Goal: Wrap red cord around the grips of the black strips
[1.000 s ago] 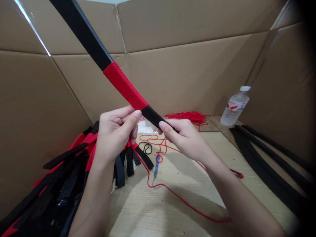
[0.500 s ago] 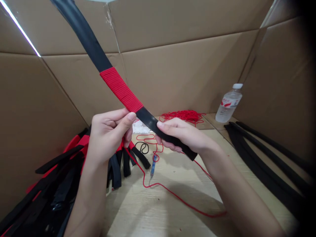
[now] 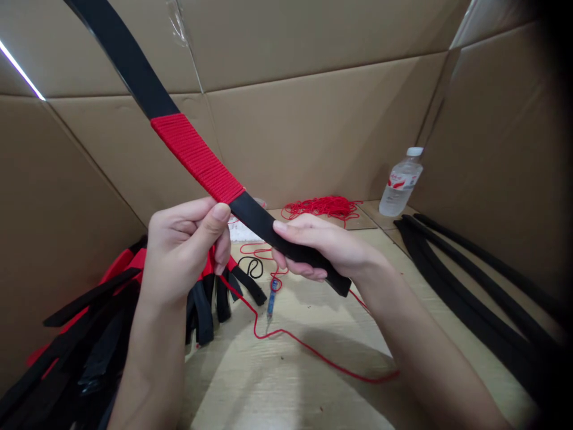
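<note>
A long, curved black strip [image 3: 253, 216] slants across the view, with a tight band of red cord [image 3: 199, 156] wound around its middle. My left hand [image 3: 181, 251] is closed at the band's lower end, thumb and forefinger pinching there, and the loose red cord [image 3: 308, 348] trails from beneath its fingers across the table. Farther down, my right hand [image 3: 329, 242] wraps round the lower part of the strip, thumb on top and fingers beneath. The strip's upper end runs out of view at the top left.
Left of me lies a heap of black strips with red bands [image 3: 201, 316]. A tangle of red cord [image 3: 324, 206] and a water bottle [image 3: 401, 186] stand at the back. A small blue tool [image 3: 271, 301] lies mid-table. Bare black strips [image 3: 447, 278] lie right; cardboard walls [image 3: 313, 131] surround the table.
The strip and both hands appear slightly further left, as does the whole background, so the view has turned a little right. Both hands keep the same hold.
</note>
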Demonstrator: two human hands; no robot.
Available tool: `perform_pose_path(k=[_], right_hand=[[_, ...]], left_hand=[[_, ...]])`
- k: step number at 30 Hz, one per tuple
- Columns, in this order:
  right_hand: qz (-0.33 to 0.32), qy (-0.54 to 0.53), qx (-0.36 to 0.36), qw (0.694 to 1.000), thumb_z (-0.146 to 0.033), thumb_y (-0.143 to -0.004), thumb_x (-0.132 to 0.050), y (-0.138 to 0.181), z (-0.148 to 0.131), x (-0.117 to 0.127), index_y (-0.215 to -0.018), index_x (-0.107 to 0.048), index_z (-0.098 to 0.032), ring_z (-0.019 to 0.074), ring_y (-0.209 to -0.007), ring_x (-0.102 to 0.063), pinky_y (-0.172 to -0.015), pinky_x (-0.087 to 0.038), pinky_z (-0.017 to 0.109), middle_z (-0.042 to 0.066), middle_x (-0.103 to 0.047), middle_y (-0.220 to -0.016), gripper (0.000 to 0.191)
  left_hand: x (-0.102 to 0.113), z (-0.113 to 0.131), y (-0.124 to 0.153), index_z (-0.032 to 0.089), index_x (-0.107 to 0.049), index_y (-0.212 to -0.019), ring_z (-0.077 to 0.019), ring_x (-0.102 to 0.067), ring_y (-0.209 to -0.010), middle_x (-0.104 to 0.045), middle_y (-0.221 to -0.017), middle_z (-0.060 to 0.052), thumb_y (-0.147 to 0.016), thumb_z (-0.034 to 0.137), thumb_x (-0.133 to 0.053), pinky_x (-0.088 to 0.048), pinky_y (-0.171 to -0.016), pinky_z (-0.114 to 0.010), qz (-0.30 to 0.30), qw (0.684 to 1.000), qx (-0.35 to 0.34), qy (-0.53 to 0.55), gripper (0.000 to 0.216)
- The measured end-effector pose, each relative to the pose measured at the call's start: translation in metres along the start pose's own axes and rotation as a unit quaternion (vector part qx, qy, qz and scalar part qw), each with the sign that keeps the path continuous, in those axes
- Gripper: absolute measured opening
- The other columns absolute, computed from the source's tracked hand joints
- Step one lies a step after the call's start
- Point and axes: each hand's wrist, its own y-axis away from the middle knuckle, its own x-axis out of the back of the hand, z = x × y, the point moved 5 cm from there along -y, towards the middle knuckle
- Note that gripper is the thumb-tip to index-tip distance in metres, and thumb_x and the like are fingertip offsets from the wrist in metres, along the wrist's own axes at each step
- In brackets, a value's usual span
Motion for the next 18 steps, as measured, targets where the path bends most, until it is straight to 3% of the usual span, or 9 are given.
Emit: perform_pose_path(k=[9,14,18], right_hand=[[0.019,0.054,0.003,0.998,-0.042,-0.099,-0.041,0.0003,-0.0016,0.0036,-0.071,-0.057,-0.013,0.0039,-0.033,-0.035,-0.033,-0.029,0.015,-0.006,-0.045,-0.045,0.043],[0.090,0.122,-0.025,0.988,-0.044,-0.099,-0.039,-0.0005,-0.0032,0.0021,-0.070,-0.056,-0.015,0.0059,-0.034,-0.040,-0.035,-0.034,0.015,-0.005,-0.045,-0.042,0.045],[0.110,0.129,-0.038,0.985,-0.051,-0.098,-0.037,-0.0013,-0.0023,-0.0016,-0.064,-0.056,-0.016,0.0072,-0.032,-0.040,-0.034,-0.036,0.017,-0.005,-0.042,-0.038,0.053]], left_hand=[[0.0016,-0.0002,0.0013,0.017,-0.064,-0.068,-0.0055,-0.039,-0.034,-0.043,-0.042,0.006,-0.093,0.023,-0.059,-0.027,-0.034,-0.022,-0.028,1.000,0.005,-0.005,0.026],[-0.0003,0.0042,0.0016,0.017,-0.048,-0.052,-0.0058,-0.039,-0.034,-0.044,-0.041,0.004,-0.093,0.025,-0.058,-0.027,-0.034,-0.022,-0.043,0.997,0.016,-0.061,0.043],[-0.0076,0.0066,0.0025,0.018,-0.049,-0.052,-0.0060,-0.039,-0.035,-0.045,-0.040,0.003,-0.093,0.025,-0.056,-0.029,-0.035,-0.020,-0.083,0.989,0.029,-0.117,0.043]])
